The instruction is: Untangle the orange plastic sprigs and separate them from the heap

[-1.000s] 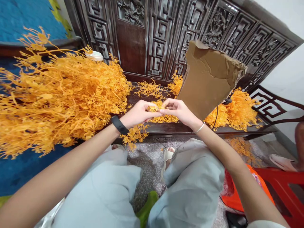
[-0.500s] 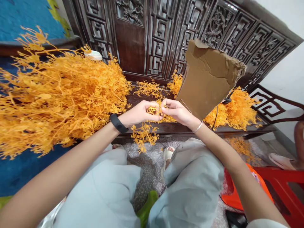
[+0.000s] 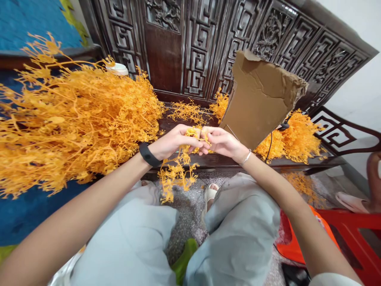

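Observation:
My left hand (image 3: 177, 140), with a black band at the wrist, pinches an orange plastic sprig (image 3: 175, 174) whose branches hang below the palm. Touching it from the right, my right hand (image 3: 222, 142) has its fingers closed on part of the same orange plastic, and a thin bracelet circles that wrist. A large heap of orange sprigs (image 3: 77, 123) lies to the left of my hands. Behind my fingers, loose orange pieces (image 3: 189, 111) are spread on the dark wooden bench (image 3: 214, 161).
A brown cardboard piece (image 3: 258, 99) leans on the bench at right, with more orange pieces (image 3: 300, 137) beside it. A white round container (image 3: 119, 69) stands behind the heap. A red stool (image 3: 351, 234) and another person's foot (image 3: 370, 206) are at far right.
My fingers have come closer together and the left ones now lie flatter. The hanging sprig has shifted left and lower, with more of its branches showing.

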Demonstrator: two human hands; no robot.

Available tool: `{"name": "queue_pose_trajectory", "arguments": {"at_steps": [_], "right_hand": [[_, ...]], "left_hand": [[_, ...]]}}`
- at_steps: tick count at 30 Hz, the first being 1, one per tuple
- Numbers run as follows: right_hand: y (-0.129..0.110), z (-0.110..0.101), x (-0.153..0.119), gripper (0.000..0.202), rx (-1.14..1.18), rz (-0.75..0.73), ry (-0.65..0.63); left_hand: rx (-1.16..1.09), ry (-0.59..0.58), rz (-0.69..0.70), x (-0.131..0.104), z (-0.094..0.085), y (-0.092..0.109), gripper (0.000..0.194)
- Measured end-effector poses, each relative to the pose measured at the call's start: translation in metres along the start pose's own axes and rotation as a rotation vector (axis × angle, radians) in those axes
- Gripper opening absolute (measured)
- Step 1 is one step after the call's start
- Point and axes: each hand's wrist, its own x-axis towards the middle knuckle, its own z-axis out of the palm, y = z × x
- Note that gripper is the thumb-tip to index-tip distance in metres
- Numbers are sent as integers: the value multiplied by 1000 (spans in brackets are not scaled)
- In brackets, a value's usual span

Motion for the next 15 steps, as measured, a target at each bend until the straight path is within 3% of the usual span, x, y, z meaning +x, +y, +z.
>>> {"name": "queue_pose_trajectory", "arguments": {"at_steps": [3, 8, 12, 15], "right_hand": [[-2, 3, 0, 27, -3, -10, 16], [-1, 5, 1, 28, -11, -39, 16], [1, 5, 3, 30, 54, -38, -32], [-2, 4, 3, 32, 119, -72, 68]], "left_hand": [[-22, 32, 11, -1, 0, -1, 23], [-167, 105, -28, 0, 3, -5, 28], [-240, 63, -42, 1, 1, -6, 36], [-322, 32, 58, -3, -2, 2, 49]]}}
